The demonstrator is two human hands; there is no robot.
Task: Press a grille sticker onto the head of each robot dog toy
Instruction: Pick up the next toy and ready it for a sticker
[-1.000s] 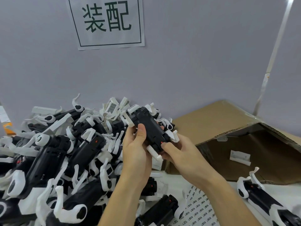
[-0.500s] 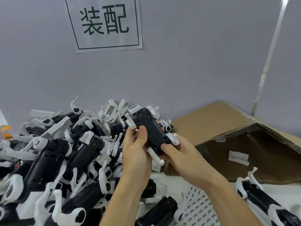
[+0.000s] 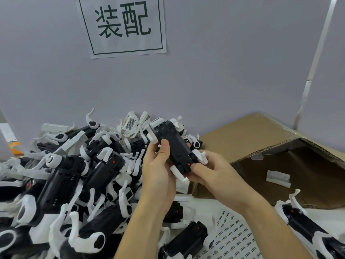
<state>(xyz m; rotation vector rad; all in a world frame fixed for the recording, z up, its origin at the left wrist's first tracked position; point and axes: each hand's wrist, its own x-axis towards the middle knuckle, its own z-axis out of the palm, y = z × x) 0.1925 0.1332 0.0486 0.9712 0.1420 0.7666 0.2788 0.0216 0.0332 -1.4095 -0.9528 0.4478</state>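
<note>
Little has moved since the earlier frames: both hands stay wrapped around the same toy dog (image 3: 174, 148), which sits a touch lower against the wall as the view has tipped slightly upward, and its tilt has not changed.

The toy dog is held in the air above the table, in front of the heap and just left of the cardboard box (image 3: 261, 146). Its black underside faces the camera. Its long axis runs from the upper left, far from the person, down to the lower right, near the person. The far end points up toward the wall and the near end, with a small red dot, points down toward the right hand. White legs stick out on both sides.

The left hand (image 3: 158, 172) grips the toy's left side, thumb lying on the black belly and fingers curled behind it. The right hand (image 3: 211, 171) grips the near end, thumb pressed on the lower edge beside the red dot, fingers tucked under the body.

A pile of toy dogs (image 3: 71, 180) fills the table to the left, tangled black bodies and white legs. One more toy dog (image 3: 309, 227) lies at the lower right. A sticker sheet (image 3: 233, 238) with rows of small dark labels lies flat under the right forearm. A paper sign (image 3: 123, 25) with two printed characters hangs on the grey wall above.
</note>
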